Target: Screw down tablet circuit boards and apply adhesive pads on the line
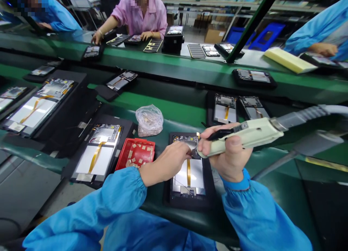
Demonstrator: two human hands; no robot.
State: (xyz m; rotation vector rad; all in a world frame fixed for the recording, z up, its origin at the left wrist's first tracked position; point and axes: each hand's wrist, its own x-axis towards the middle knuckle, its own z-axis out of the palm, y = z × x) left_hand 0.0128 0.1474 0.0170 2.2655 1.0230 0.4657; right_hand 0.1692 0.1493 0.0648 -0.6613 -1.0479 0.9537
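My right hand (227, 153) is wrapped round a pale green air gun (251, 135) with a black lever and a grey hose running off to the right. Its nozzle end points down-left over an opened tablet (187, 175), which lies on a black foam block (209, 185). The tablet shows a circuit board, a silvery battery and an orange ribbon cable. My left hand (170, 160) reaches over the tablet's upper part, fingertips pinched together close by the nozzle; what they hold, if anything, is hidden. Left of it sits a red tray (122, 155) with small pale pieces.
A clear plastic bag (149, 120) of small pieces stands behind the tray. At left, another opened tablet (95, 156) rests on stacked foam. More tablets (122, 78) lie along the green conveyor (163, 102). Across it, a co-worker in pink (141, 15) handles parts.
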